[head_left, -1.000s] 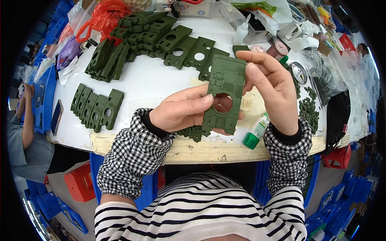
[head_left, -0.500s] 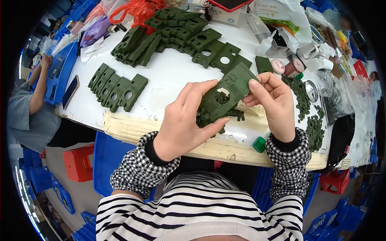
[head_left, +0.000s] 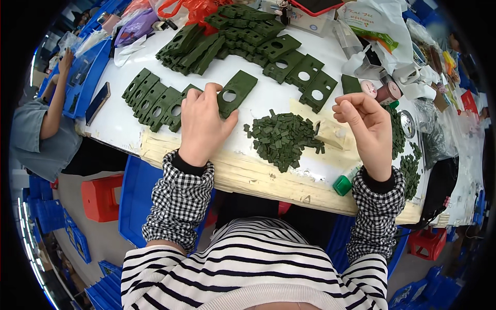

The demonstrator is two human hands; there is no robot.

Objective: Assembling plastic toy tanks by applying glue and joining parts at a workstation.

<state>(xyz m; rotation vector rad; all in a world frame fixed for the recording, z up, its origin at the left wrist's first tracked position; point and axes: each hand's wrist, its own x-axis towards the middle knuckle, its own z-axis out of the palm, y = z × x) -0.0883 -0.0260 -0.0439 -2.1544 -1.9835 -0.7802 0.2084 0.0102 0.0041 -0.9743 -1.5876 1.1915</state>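
My left hand (head_left: 202,124) grips the near-left edge of a dark green plastic plate (head_left: 242,85) with a round hole, thumb and fingers around it. The plate is low over the white table, at the right end of a row of similar green plates (head_left: 146,106); my hand hides part of that row. My right hand (head_left: 368,129) hangs above the table, fingers loosely curled and apart from the thumb, with nothing visible in it. Between my hands lies a heap of small green rectangular pieces (head_left: 283,138). A green-capped bottle (head_left: 343,185) lies below my right hand.
Stacked green plates (head_left: 248,31) fill the table's far middle, with a red bag (head_left: 199,11) behind. Small green parts (head_left: 409,173), a jar (head_left: 388,93) and plastic bags crowd the right. A phone (head_left: 98,103) lies left, near another person's arm (head_left: 56,103).
My left hand has carried the plate left and down, from above the heap to the row's end. My right hand has let go of the plate, and the heap is uncovered.
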